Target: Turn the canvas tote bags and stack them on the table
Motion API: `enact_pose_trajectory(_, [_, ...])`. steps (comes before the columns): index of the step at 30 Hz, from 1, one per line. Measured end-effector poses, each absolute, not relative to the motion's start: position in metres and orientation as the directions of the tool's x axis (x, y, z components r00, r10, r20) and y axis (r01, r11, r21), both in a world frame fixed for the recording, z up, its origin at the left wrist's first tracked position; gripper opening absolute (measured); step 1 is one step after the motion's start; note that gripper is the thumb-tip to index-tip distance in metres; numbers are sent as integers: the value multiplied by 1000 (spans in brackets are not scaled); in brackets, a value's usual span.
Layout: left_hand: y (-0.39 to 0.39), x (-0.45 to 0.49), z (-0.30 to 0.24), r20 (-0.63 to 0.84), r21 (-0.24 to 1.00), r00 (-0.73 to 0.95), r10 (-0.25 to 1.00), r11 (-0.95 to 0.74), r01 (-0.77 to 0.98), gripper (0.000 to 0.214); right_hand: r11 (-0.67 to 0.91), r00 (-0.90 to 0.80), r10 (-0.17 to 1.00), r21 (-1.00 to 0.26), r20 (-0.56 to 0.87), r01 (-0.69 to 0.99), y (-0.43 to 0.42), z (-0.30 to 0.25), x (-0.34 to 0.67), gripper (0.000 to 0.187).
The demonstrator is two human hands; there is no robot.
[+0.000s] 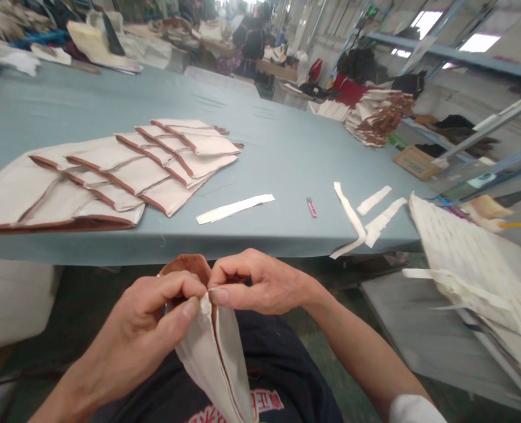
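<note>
Over my lap I hold a cream fabric piece (218,358) with a brown lining showing at its top. My left hand (154,317) pinches the left side of its upper edge between thumb and fingers. My right hand (255,285) pinches the same edge from the right, fingers curled tight, and the two thumbs almost touch. The cloth hangs down between my knees. Both hands are just in front of the table's near edge.
The blue-grey table (264,147) carries a fanned row of cream pieces with brown trim (123,170), a loose white strip (236,208), a small pink clipper (312,207) and more strips (366,217). A stack of cream sheets (476,264) lies at right. A person works far behind.
</note>
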State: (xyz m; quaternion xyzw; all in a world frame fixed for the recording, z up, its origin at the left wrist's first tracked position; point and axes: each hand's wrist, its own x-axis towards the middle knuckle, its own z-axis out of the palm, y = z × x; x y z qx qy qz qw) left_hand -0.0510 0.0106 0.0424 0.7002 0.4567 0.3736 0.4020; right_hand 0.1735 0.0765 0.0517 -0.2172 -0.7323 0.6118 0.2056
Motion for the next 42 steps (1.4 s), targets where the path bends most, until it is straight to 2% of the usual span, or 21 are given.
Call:
enact_pose_trajectory(4, [13, -54, 39, 178, 885, 351, 919, -305, 352, 33, 270, -785, 617, -953, 64, 135, 71, 54, 172, 17])
enact_pose_trajectory(9, [20, -63, 33, 248, 808, 452, 857, -440, 392, 27, 329, -768, 638, -921, 53, 210, 65, 54, 172, 15])
enact_pose_trajectory(14, [22, -63, 34, 207, 842, 423, 882, -381, 383, 31, 412, -739, 665, -880, 112, 237, 64, 52, 167, 16])
enact_pose_trajectory(16, [20, -60, 34, 227, 856, 383, 895, -371, 361, 33, 398, -711, 695, -882, 109, 254, 63, 53, 163, 18])
enact_pose_trajectory(19, [14, -54, 33, 281, 845, 320, 905, -391, 364, 31, 291, -688, 724, -925, 46, 244, 60, 56, 158, 22])
enact_pose_trajectory(21, [10, -51, 34, 265, 847, 282, 922, -363, 388, 32, 243, -678, 735, -939, 13, 245, 60, 58, 157, 20])
enact_pose_trajectory(27, [2, -50, 34, 264, 851, 247, 932, -346, 396, 35, 268, -675, 737, -900, -39, 344, 58, 60, 154, 20])
enact_pose_trajectory(31, [5, -55, 25, 260, 881, 325, 909, -361, 305, 30, 311, -658, 753, -871, -19, 381, 54, 60, 153, 23])
enact_pose_trajectory(37, [13, -62, 23, 265, 894, 378, 887, -373, 249, 29, 331, -703, 711, -893, 24, 305, 52, 58, 154, 25])
enact_pose_trajectory(42, [7, -62, 30, 414, 779, 349, 841, -526, 343, 24, 239, -716, 698, -947, 13, 215, 53, 57, 157, 17])
